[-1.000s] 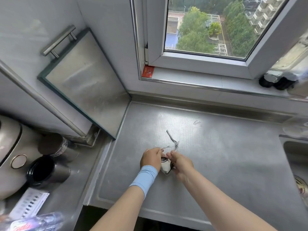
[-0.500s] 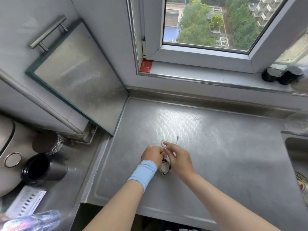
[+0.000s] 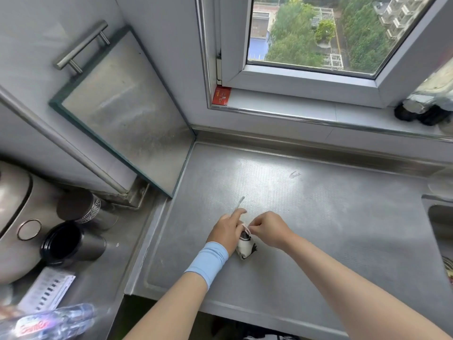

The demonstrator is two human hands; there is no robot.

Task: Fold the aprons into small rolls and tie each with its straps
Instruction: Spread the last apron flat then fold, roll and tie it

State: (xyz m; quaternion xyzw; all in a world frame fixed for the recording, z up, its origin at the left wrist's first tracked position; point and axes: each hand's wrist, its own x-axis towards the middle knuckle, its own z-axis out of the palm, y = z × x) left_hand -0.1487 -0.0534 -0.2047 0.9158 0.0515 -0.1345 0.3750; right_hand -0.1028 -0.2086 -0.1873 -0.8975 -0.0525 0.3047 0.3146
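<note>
A small rolled apron [image 3: 245, 249], white with black markings, lies on the steel counter [image 3: 318, 229] between my hands. My left hand [image 3: 226, 229], with a light blue wristband, holds the roll from the left and pinches one thin white strap [image 3: 239, 202] whose free end points away from me. My right hand [image 3: 268, 229] pinches the other strap end right above the roll. The strap crosses over the roll's top. Most of the roll is hidden by my left hand.
A sink [image 3: 441, 231] opens at the right edge. To the left stand a dark open cup [image 3: 65, 244], a metal cup [image 3: 81, 207], an appliance [image 3: 14, 217] and a plastic bottle [image 3: 54, 322]. A glass-edged steel board [image 3: 127, 111] leans on the wall. Dark bottles [image 3: 416, 114] sit on the sill.
The long loose strap that lay stretched away from me has been drawn in and wound over the roll. My hands have moved slightly apart, each pulling a strap end.
</note>
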